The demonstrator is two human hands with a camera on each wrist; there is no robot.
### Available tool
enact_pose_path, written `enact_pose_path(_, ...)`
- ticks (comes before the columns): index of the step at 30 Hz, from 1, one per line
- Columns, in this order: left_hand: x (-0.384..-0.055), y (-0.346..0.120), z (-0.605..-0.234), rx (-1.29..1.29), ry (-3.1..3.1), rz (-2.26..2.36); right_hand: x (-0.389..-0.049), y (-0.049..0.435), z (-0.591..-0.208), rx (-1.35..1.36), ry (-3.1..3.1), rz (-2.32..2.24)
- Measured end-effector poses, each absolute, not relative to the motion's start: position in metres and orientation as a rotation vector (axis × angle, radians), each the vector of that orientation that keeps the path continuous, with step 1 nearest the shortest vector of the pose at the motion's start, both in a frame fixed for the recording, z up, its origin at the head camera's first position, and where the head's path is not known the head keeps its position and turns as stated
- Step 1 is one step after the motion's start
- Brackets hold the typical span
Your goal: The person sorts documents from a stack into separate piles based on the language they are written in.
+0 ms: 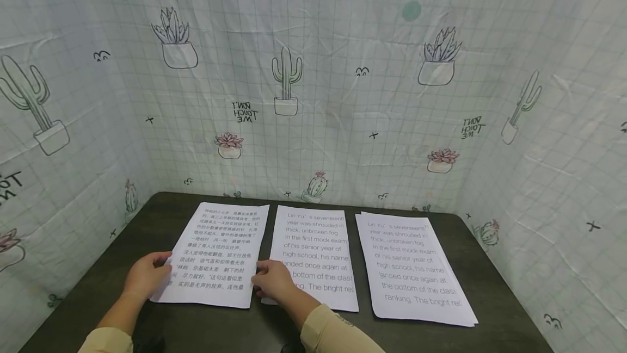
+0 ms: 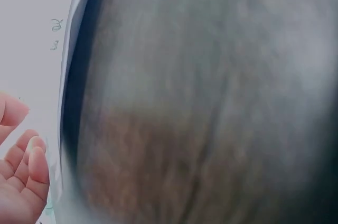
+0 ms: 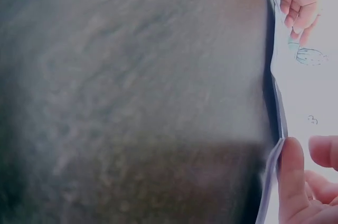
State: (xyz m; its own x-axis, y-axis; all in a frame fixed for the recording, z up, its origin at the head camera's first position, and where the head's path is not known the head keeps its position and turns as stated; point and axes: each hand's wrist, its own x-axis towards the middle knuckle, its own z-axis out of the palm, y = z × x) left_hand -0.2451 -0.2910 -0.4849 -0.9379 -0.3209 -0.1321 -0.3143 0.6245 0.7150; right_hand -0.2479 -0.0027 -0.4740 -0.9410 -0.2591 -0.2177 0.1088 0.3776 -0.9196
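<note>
A stack of white sheets printed with Chinese text [image 1: 215,255] lies flat on the dark table between the two hands. My left hand [image 1: 147,277] is at its lower left edge, fingers loosely bent; in the left wrist view the left hand [image 2: 24,176] appears beside the paper edge. On the opposite side, my right hand [image 1: 276,281] touches the stack's lower right edge and partly covers the middle stack with English text [image 1: 313,249]. In the right wrist view, a fingertip of the right hand [image 3: 306,187] meets the sheet edge, with the thumb apart from it.
Another stack of English-text sheets [image 1: 411,266], slightly fanned, lies at the right of the dark table [image 1: 196,331]. A pale curtain with cactus drawings [image 1: 323,97] encloses the table at the back and both sides.
</note>
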Motion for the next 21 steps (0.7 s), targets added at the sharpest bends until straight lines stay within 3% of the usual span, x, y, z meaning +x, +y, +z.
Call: enact_pose_path(21, -0.251, -0.245, -0.472, 0.264, -2.662, -1.836, -0.26, 0.018, -0.475, -0.126, 2.232, -1.743)
